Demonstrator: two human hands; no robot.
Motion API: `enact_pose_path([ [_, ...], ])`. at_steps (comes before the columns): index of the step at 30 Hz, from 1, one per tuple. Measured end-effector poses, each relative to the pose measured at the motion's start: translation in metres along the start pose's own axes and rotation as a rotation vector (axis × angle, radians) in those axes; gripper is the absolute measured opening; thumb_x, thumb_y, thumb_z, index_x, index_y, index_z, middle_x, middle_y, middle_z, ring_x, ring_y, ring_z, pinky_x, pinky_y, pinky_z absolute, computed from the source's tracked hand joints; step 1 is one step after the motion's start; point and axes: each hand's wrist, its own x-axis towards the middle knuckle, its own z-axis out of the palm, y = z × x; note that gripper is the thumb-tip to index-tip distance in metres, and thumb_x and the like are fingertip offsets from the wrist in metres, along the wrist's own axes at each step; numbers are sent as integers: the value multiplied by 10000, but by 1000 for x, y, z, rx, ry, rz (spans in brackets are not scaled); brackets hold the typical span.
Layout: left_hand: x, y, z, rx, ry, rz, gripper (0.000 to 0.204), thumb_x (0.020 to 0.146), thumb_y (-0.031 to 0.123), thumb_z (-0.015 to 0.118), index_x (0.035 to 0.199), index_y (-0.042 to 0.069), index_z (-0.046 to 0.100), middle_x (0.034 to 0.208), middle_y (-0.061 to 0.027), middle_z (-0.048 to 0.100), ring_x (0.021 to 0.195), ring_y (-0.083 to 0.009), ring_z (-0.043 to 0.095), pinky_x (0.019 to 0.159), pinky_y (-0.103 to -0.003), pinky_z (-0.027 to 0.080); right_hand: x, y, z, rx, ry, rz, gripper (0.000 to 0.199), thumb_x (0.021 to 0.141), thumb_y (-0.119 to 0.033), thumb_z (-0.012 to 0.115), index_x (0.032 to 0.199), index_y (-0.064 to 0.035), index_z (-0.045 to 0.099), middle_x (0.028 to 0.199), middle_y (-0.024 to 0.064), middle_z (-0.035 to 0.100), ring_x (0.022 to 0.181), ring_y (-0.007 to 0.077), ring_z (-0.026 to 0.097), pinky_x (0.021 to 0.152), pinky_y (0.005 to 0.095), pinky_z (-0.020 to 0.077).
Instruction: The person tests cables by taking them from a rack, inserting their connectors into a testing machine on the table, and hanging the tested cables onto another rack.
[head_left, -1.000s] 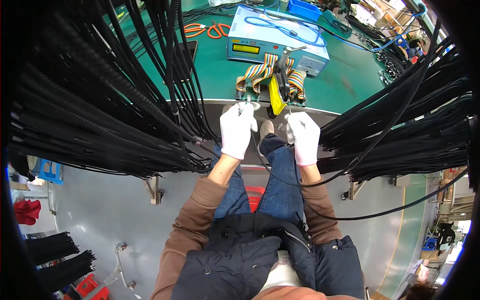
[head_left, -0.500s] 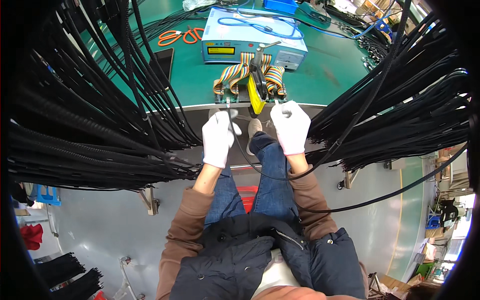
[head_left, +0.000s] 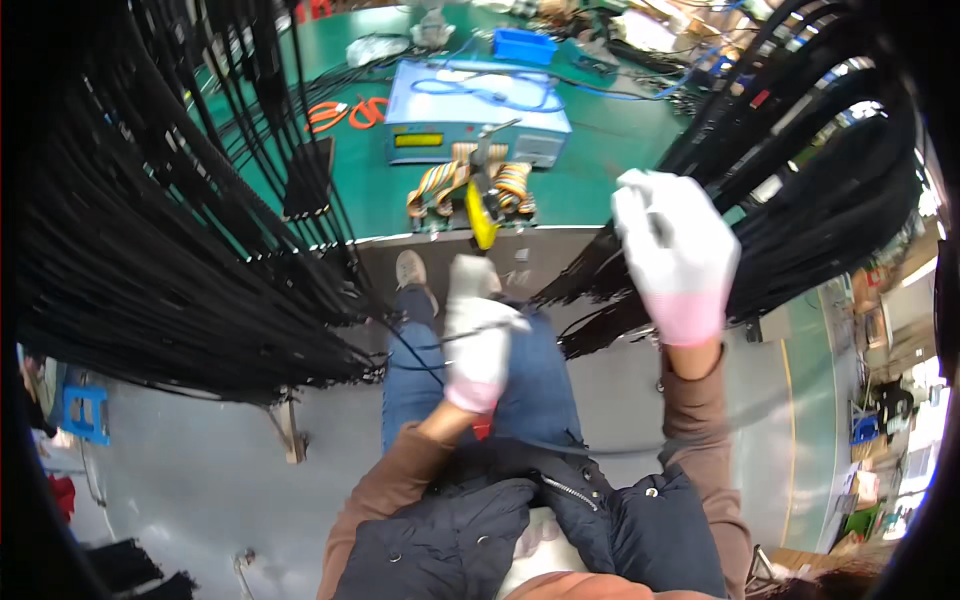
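Note:
My left hand (head_left: 478, 340), in a white glove with a pink cuff, is closed around a black cable (head_left: 415, 362) over my lap. Motion blurs its fingers and the cable. My right hand (head_left: 680, 245), gloved alike, is raised at the right in front of the hanging black cables (head_left: 800, 200). A gap shows between its thumb and curled fingers, with nothing visible in it. Beyond my left hand, at the table's near edge, stands a clamp with a yellow handle (head_left: 482, 215). Striped ribbon cables (head_left: 512, 185) run beside it to a light blue test box (head_left: 475, 110) with a small lit display.
Thick bundles of black cables (head_left: 180, 270) hang on the left. On the green table (head_left: 600, 140) lie orange-handled tools (head_left: 345, 114), a dark phone-like slab (head_left: 308, 180) and a blue bin (head_left: 524, 46). A blue stool (head_left: 86, 412) stands on the grey floor at far left.
My left hand has drawn back from the clamp toward my lap with the cable. My right hand has left the table edge and swung right and up to the hanging cables. The view has shifted.

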Motion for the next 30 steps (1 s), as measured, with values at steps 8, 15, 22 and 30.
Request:
enact_pose_path([
  [8,57,57,-56,-348,334,-4,373,1027,210,435,1363,61,498,744,-99,654,369,-50,367,319,-181,224,146,53,-114,-264,631,-213,195,764,-34,607,939,4,684,877,126,599,756,254,550,727,327,458],
  [15,51,51,-20,-110,107,-132,372,1036,231,424,1323,11,511,748,-88,653,399,-51,414,354,-179,266,150,1,-126,-738,543,-433,206,746,-59,635,938,-6,685,896,121,598,754,271,545,723,335,457],
  [22,55,53,-20,29,97,-136,355,1035,217,413,1289,7,544,755,-68,651,450,-55,461,415,-169,325,136,4,-94,-451,470,-279,249,743,-97,707,972,-11,662,892,90,627,733,239,563,704,321,470],
  [30,79,19,-47,364,374,140,367,1045,281,430,1179,-12,606,822,-76,676,532,-71,504,462,-217,390,94,-23,-40,122,209,265,441,727,-187,812,1067,2,605,934,92,644,784,196,597,731,317,495],
])
